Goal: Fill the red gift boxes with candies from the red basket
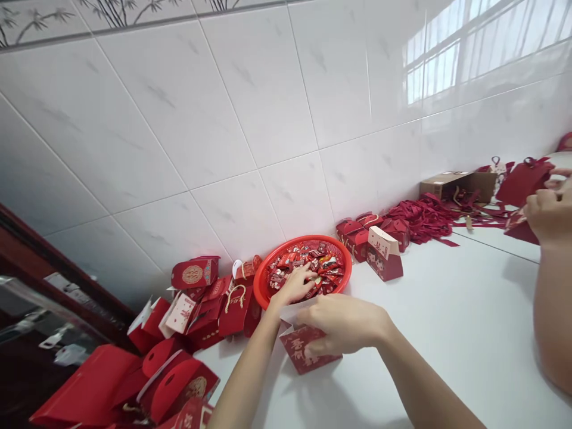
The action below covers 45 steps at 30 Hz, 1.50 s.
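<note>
A red plastic basket (pixel 345 262) full of wrapped candies (pixel 328 265) stands against the tiled wall. My left hand (pixel 295 285) reaches into it, fingers spread over the candies; whether any candy lies under the fingertips is hidden. Just in front of the basket, my right hand (pixel 342 325) holds a small red gift box (pixel 297 351) with white print, thumb on its front and fingers over its top edge. The box stands on the white table with its top open.
Many red gift boxes (pixel 236 310) crowd the left side. More boxes (pixel 386 259) stand right of the basket, beside dark red ribbons (pixel 424 217) and a cardboard box (pixel 482 186). Another person's hands (pixel 552 208) hold a red box at the far right.
</note>
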Tool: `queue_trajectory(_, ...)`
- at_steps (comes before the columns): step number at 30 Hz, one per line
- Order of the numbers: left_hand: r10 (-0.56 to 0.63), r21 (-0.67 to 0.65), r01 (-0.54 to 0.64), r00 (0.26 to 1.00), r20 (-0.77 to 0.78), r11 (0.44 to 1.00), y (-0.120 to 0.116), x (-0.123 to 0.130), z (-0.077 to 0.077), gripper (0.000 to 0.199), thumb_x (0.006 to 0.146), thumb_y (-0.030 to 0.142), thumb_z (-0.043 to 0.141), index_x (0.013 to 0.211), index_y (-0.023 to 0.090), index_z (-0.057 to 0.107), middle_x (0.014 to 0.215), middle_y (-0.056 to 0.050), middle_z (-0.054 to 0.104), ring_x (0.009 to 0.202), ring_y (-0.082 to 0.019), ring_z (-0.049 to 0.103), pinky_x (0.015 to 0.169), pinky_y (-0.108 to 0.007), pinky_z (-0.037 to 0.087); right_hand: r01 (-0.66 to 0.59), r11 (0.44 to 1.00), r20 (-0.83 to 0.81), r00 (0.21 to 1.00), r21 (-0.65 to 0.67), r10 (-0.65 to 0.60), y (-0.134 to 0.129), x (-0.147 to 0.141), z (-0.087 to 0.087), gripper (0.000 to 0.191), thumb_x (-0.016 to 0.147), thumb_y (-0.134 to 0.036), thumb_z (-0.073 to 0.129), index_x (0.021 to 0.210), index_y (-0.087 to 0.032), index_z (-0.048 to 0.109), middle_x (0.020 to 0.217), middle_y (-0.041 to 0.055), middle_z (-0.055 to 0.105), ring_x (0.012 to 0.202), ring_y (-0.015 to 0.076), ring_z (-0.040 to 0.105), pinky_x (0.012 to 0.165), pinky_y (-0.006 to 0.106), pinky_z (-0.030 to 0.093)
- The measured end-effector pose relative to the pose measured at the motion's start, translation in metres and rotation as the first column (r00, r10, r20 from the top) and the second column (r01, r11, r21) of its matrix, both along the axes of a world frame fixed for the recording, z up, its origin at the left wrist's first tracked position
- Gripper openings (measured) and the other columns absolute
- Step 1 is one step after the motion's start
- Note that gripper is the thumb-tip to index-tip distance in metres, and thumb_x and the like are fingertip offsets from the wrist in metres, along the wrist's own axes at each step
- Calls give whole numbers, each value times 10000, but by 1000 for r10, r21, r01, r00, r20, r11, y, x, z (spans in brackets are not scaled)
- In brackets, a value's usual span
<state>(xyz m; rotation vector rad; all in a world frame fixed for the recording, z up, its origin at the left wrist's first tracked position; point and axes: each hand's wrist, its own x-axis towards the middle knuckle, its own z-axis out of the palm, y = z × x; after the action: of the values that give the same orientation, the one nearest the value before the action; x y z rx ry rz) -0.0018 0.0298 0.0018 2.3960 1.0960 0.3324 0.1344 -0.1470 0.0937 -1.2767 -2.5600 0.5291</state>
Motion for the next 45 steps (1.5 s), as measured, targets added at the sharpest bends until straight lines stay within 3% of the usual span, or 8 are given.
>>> queue_trajectory(3, 14, 18, -15, 999, 38, 1000, -2, 0, 0, 461, 866, 280, 609, 1321, 204, 632, 1549, -119, 414, 1468, -326, 334, 1215, -531, 218, -34, 999, 53, 998, -16, 35, 1, 0, 2, 207, 857, -262, 647, 1039, -167, 676, 772, 44, 661, 674, 187, 567, 518, 261, 256)
queue_trajectory(7, 131, 41, -153, 937, 325, 987, -8, 2, 10, 416, 905, 305, 542, 1269, 142, 661, 1390, -148, 599, 1333, -287, 532, 1170, -487, 341, -8, 998, -34, 999, 55, 10, 1, 7, 7, 143, 873, -250, 634, 995, -180, 658, 807, 35, 658, 710, 178, 571, 550, 251, 294)
queue_trajectory(13, 235, -189, -140, 604, 762, 972, -35, -19, 24, 481, 769, 509, 700, 1068, 136, 759, 1152, -133, 744, 1123, -300, 676, 1048, -453, 493, 376, 866, -433, 875, 328, -216, 6, 23, 9, 196, 951, -206, 521, 1123, -203, 615, 1060, 73, 682, 981, 218, 625, 826, 320, 469)
queue_trajectory(17, 259, -256, -74, 487, 834, 964, -71, -40, 34, 448, 751, 509, 735, 1015, 149, 777, 1039, -121, 774, 1038, -297, 712, 1007, -444, 529, 490, 824, -583, 771, 286, -256, 15, 25, 3, 369, 953, -248, 542, 1318, -204, 520, 1189, 106, 662, 1094, 242, 623, 909, 378, 495)
queue_trajectory(24, 184, -167, -91, 682, 708, 982, -111, -62, 51, 381, 792, 495, 707, 1004, 188, 786, 1057, -101, 770, 1077, -305, 686, 987, -421, 532, 297, 947, -705, 698, 121, -129, 21, 15, 1, 235, 884, -104, 520, 1036, -197, 673, 997, 40, 729, 865, 162, 669, 771, 282, 507)
queue_trajectory(30, 91, -101, -40, 815, 572, 994, -110, -79, 60, 214, 816, 377, 686, 862, 197, 792, 1248, -114, 696, 1193, -304, 617, 1051, -421, 477, 217, 966, -286, 943, 141, -171, 16, 18, 5, 291, 847, -41, 520, 948, -220, 726, 805, -3, 720, 693, 139, 605, 626, 247, 367)
queue_trajectory(34, -7, -96, 47, 927, 375, 994, -110, -80, 58, 194, 840, 307, 642, 926, 222, 795, 1189, -83, 721, 1190, -277, 615, 1065, -403, 459, 161, 979, -131, 981, 128, -144, 15, 12, 3, 304, 845, -25, 515, 925, -214, 738, 785, 8, 701, 707, 143, 590, 592, 247, 300)
queue_trajectory(45, 19, -81, 7, 946, 323, 997, -118, -79, 62, 194, 846, 285, 584, 978, 189, 689, 1071, -55, 717, 1084, -242, 633, 988, -347, 492, 167, 981, -166, 975, 97, -149, 16, 16, 4, 299, 873, -77, 472, 1042, -208, 681, 763, 20, 656, 687, 162, 565, 614, 248, 333)
